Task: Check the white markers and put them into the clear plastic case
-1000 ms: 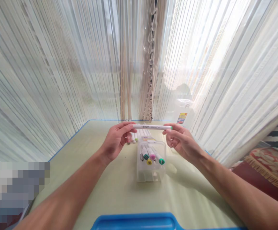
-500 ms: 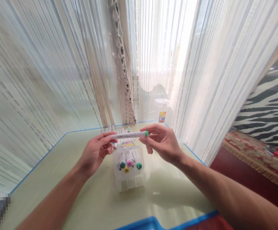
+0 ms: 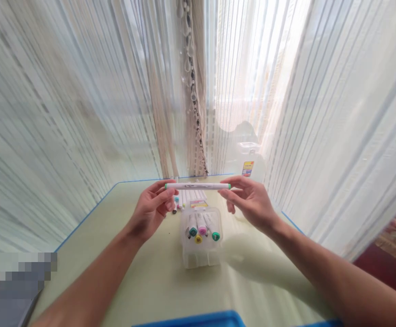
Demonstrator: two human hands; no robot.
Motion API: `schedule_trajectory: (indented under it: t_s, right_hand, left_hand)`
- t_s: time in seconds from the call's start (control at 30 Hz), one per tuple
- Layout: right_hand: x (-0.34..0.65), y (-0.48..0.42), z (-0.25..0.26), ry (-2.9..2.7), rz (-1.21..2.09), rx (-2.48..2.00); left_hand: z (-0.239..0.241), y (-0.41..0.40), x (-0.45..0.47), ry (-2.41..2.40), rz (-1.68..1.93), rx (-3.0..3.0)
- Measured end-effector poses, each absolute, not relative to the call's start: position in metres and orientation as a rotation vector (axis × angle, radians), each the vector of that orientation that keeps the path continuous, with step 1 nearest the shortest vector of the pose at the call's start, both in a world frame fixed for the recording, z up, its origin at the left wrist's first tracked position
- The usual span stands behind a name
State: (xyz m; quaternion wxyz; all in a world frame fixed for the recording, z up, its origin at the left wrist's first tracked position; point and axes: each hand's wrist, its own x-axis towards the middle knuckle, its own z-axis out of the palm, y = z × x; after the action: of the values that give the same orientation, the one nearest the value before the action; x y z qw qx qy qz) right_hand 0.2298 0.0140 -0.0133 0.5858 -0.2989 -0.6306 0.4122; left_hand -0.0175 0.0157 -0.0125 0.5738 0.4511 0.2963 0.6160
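Note:
I hold a white marker with green caps [image 3: 198, 186] level above the table, one end pinched in each hand. My left hand [image 3: 150, 210] grips its left end and my right hand [image 3: 250, 200] grips its right end. Just below lies a clear plastic marker case [image 3: 201, 252] on the pale green table [image 3: 143, 281], with several markers inside showing teal, pink, green and yellow caps. More white markers [image 3: 187, 197] lie on the table behind the case.
Sheer white curtains [image 3: 82, 100] hang close around the table's far and side edges. A clear plastic container with a yellow label [image 3: 248, 163] stands at the far right corner. A blue plastic tray [image 3: 198, 320] lies at the near edge.
The view swung right and back toward the left. Both hands stay on the marker's ends, and it is level again after a slight tilt.

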Motion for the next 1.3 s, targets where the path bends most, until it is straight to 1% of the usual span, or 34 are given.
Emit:
schedule_trajectory:
  t_s: [0.17,0.5,0.77,1.07,1.3]
  right_hand:
    - [0.23,0.023,-0.02,-1.478,0.943,-0.775]
    - [0.231,0.026,-0.027,-1.476,0.936,-0.796]
    - [0.233,0.022,-0.022,-1.502,0.895,-0.771]
    - [0.233,0.025,-0.023,-1.448,0.898,-0.763]
    - [0.236,0.032,-0.025,-1.428,0.933,-0.765]
  left_hand:
    - [-0.013,0.014,-0.018,0.646,1.427,1.092]
    - [-0.013,0.015,-0.022,0.647,1.405,1.097]
    - [-0.017,0.023,-0.022,0.859,1.44,1.079]
    - [-0.02,0.026,-0.022,0.822,1.55,1.085]
    - [-0.019,0.025,-0.021,0.801,1.549,1.093]
